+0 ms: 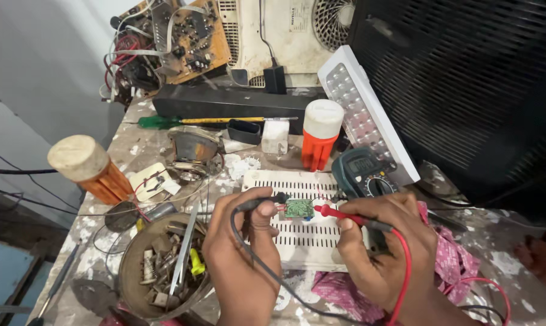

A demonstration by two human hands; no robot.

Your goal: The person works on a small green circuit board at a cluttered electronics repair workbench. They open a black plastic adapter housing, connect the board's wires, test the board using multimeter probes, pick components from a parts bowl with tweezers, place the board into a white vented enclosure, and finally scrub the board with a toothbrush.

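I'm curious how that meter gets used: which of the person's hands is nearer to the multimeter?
Right. The right hand, holding the red probe, lies just below the multimeter, nearly touching it. The left hand, holding the black probe, is farther off, beyond the small green board.

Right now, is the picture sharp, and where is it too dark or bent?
Head view: the small green board and both probes are sharp; the black grille at upper right is dark; the bowl of scrap near the edge looks slightly soft; lines bend toward the corners.
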